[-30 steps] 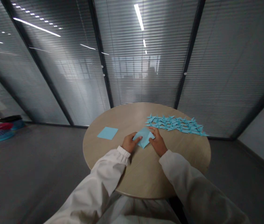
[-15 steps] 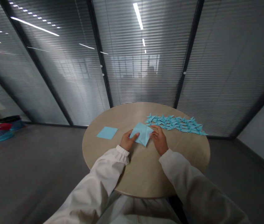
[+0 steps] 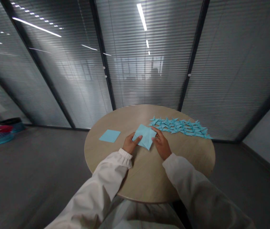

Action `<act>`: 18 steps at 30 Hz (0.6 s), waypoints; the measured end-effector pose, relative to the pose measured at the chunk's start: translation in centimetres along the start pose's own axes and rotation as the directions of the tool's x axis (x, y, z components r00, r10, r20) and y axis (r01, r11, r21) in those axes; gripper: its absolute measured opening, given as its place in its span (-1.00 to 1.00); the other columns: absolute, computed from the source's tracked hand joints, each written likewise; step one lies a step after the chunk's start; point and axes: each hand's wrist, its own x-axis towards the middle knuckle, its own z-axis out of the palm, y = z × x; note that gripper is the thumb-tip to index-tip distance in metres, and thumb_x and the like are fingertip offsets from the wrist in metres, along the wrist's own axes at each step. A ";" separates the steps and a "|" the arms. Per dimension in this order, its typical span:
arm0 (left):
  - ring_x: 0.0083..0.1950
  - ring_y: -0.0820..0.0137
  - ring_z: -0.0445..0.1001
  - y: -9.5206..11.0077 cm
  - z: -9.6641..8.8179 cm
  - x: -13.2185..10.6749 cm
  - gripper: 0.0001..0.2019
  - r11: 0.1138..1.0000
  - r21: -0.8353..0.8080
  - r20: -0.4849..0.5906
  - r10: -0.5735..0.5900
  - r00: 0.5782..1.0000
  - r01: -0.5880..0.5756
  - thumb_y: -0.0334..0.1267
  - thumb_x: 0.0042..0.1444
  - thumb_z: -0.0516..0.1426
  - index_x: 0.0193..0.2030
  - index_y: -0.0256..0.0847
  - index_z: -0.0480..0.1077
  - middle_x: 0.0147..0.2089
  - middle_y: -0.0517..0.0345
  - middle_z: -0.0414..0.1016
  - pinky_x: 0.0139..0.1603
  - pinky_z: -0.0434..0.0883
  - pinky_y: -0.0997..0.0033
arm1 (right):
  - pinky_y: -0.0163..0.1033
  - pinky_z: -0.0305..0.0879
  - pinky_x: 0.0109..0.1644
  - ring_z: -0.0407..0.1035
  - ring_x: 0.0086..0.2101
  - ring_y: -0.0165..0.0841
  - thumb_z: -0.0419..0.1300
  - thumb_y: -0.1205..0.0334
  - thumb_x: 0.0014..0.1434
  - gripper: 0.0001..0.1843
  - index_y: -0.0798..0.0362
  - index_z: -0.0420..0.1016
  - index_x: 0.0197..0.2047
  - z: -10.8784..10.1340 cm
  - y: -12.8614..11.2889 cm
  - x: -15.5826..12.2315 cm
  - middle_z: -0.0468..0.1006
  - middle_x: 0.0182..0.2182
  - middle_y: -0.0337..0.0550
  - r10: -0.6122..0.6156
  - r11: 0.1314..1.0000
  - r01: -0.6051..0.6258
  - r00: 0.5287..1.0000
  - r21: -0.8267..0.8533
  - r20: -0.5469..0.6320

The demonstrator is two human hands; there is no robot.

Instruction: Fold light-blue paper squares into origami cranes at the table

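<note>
Between my hands is a light blue sheet of origami paper (image 3: pixel 145 136) with crease lines across it, held up over the round wooden table (image 3: pixel 146 187). My left hand (image 3: pixel 130 143) grips its left side, thumb on top and fingers underneath. At the right edge, my right hand (image 3: pixel 161 143) pinches the paper between thumb and fingers. To the left lies a flat blue paper square (image 3: pixel 110 135) on the tabletop. Several folded blue paper cranes (image 3: pixel 180 125) sit in rows at the back right, just beyond my right hand.
Glass partitions with blinds (image 3: pixel 146 86) stand right behind the table. On the floor at far left are a blue basin with something red over it (image 3: pixel 0 135) and a dark-rimmed bin (image 3: pixel 14 124). A pale wall (image 3: pixel 268 140) is on the right.
My right hand's fingers have closed in on the paper's right edge, the index finger now reaching to its upper right corner. My left hand stays in nearly the same place.
</note>
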 end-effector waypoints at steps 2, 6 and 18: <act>-0.51 0.50 0.28 0.0 0.0 0.1 -0.60 0.999 -0.030 -0.010 -0.026 1.000 0.026 0.01 -0.16 0.22 -0.34 -0.34 0.39 -0.50 0.19 0.37 -0.49 0.27 0.51 | -0.23 0.30 -0.08 0.28 -0.09 -0.32 0.02 0.30 0.11 -0.62 -0.08 0.37 0.01 0.0 -0.2 -0.1 0.33 -0.08 -0.12 -0.019 0.997 0.023 0.998 -0.072 0.058; -0.54 0.50 0.27 0.1 -0.1 0.1 -0.61 0.997 -0.049 -0.015 -0.059 0.998 0.058 -0.01 -0.19 0.24 -0.38 -0.33 0.39 -0.54 0.22 0.36 -0.53 0.26 0.51 | -0.25 0.30 -0.15 0.31 -0.20 -0.34 0.04 0.30 0.12 -0.74 -0.08 0.50 -0.18 0.1 -0.3 -0.3 0.35 -0.24 -0.15 -0.018 0.988 0.033 0.995 -0.154 0.100; -0.49 0.44 0.40 -0.9 0.0 0.3 -0.56 0.947 -0.304 -0.030 -0.119 0.992 0.105 -0.06 -0.20 0.27 -0.22 -0.34 0.41 -0.42 0.11 0.49 -0.47 0.37 0.44 | -0.30 0.30 -0.22 0.31 -0.19 -0.36 0.00 0.52 -0.05 -0.54 -0.06 0.48 -0.14 0.2 -1.0 -0.2 0.36 -0.23 -0.15 -0.053 0.993 0.069 0.986 -0.093 0.156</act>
